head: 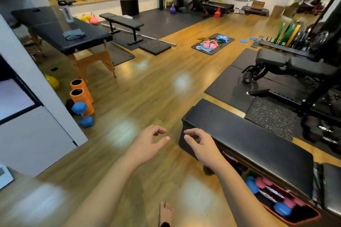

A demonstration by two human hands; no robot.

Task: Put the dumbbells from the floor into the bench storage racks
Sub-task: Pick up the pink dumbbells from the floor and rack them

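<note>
A bare foot (166, 212) is showing at 6 o'clock, nearest the lens, planted on the wood floor (147, 88). Above it both forearms are reaching forward. The left hand (147, 142) is hanging empty, fingers loosely curled, thumb and forefinger apart. The right hand (200, 143) is also holding nothing, fingers bent loosely, hovering just off the near corner of the storage bench (249, 134) at 3 o'clock.

The bench's open rack (287, 206) at 5 o'clock is already carrying blue and pink dumbbells. One blue dumbbell (82, 115) is standing tilted at 9 o'clock, touching or just beside two orange foam rollers (81, 96) and close to the white wall corner (60, 108); well apart from both hands.

Risks (judged, not seen):
- Dumbbell is propped at a lean, so a careless pinch on the top head is likely tipping it onto the rollers or rolling it away.
- A dropped weight is landing near bare toes.
- Bench corner is sitting right by the right wrist; swinging back loaded could knock it.
- Rack is looking fairly full at the near end, so the slot choice is mattering.

Room: the wood floor between 9 and 3 o'clock is giving an open path. Massage table (60, 29) legs at 10 o'clock and black mats (230, 86) at 2 o'clock are edging it.
</note>
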